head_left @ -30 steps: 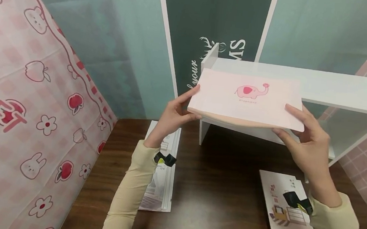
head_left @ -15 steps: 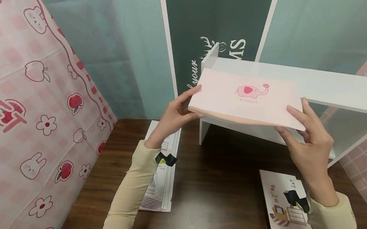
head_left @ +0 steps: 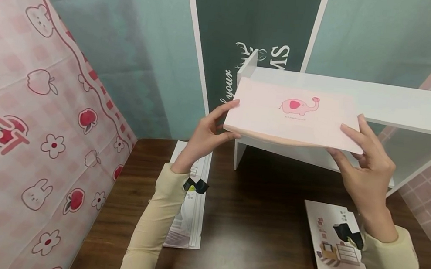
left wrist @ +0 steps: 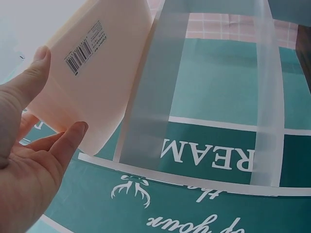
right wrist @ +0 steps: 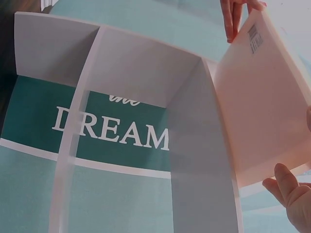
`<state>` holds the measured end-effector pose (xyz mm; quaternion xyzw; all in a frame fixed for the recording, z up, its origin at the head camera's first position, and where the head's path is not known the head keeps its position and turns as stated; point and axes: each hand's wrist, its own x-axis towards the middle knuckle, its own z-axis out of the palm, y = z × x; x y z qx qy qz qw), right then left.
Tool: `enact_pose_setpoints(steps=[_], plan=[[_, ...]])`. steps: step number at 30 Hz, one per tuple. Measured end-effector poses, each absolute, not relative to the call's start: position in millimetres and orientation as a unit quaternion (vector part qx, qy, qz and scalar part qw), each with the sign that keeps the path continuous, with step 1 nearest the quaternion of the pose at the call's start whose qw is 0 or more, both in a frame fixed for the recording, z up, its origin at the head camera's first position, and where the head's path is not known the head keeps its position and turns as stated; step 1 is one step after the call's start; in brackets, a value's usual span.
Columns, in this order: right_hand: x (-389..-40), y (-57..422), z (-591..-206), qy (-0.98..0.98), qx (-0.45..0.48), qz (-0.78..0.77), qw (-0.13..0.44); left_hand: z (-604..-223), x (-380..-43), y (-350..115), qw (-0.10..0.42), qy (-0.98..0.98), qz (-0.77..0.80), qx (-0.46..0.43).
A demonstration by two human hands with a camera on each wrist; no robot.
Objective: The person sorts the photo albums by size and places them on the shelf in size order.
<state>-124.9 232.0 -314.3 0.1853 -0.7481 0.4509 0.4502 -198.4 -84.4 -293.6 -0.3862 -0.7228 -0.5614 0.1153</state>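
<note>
Both hands hold a pale pink notebook [head_left: 265, 109] with an elephant on its cover, raised in front of the white shelf unit [head_left: 396, 105] at the level of its top board. My left hand [head_left: 207, 133] pinches the left end, fingers at the cover's edge and thumb below. At the right end my right hand [head_left: 369, 172] grips the near corner, fingers over the cover and thumb underneath. The notebook's peach back [left wrist: 104, 73], with a barcode label near one end, faces the left wrist camera. In the right wrist view, the back [right wrist: 267, 107] overlaps the shelf's edge.
Below the left forearm a flat white printed item [head_left: 192, 219] lies on the dark wooden table [head_left: 253, 226]. Another printed booklet or stack [head_left: 339, 248] lies near the right wrist. A pink patterned cloth [head_left: 42, 134] hangs at the left, and green cloth [head_left: 129, 55] covers the back.
The notebook and both hands have shifted slightly to the right. The right hand's grip has moved a little outward along the near corner. Items on the table stay put.
</note>
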Motion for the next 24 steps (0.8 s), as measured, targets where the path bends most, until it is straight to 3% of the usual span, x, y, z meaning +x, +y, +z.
enact_pose_setpoints(steps=[24], plan=[[-125.8, 230.0, -313.5, -0.742, 0.174, 0.457, 0.459, -297.4, -209.9, -84.1, 0.116, -0.716, -0.559, -0.403]])
